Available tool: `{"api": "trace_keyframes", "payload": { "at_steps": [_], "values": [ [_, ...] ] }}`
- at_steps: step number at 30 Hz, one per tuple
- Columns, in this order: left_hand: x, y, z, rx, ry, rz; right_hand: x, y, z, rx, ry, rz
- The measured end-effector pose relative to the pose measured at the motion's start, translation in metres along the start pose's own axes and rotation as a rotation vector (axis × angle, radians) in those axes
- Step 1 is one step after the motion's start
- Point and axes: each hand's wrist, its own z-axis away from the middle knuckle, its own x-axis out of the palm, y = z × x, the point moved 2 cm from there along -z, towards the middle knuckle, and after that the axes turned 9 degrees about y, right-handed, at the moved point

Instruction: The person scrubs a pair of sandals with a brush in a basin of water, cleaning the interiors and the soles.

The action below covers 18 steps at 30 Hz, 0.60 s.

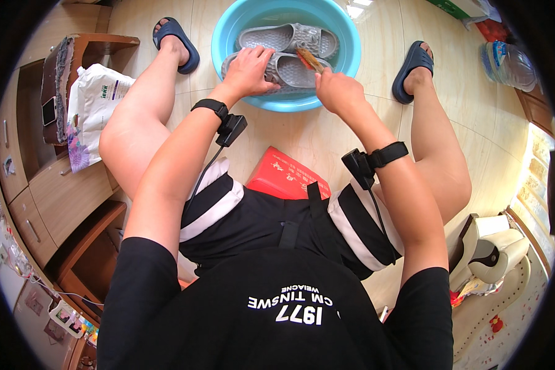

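With our right grip (340,92) curled round the brush (311,61) and our left grip (247,73) clasped wide across the near clog (294,73) in the basin (217,46), a hard stroke could jerk it wetly free.

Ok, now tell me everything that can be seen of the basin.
The basin is round and light blue, smooth and plastic-looking, with a wide rim; its far edge is cut off by the top of the picture. It sits upright on the pale tiled floor, between the slippers. Inside are clear-looking water and two grey shoes. The left hand holds the nearer shoe; the right hand reaches over the rim, though contact is unclear.
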Motion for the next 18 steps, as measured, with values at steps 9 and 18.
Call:
{"api": "trace_keyframes", "payload": {
  "at_steps": [9, 18],
  "values": [
    [0.000, 0.000, -0.001, 0.007, 0.009, 0.010, -0.010, 0.010, -0.008, -0.024, -0.039, 0.028],
    [0.000, 0.001, -0.002, -0.009, -0.009, -0.004, -0.005, 0.016, -0.009, 0.013, -0.033, 0.014]
  ]
}}
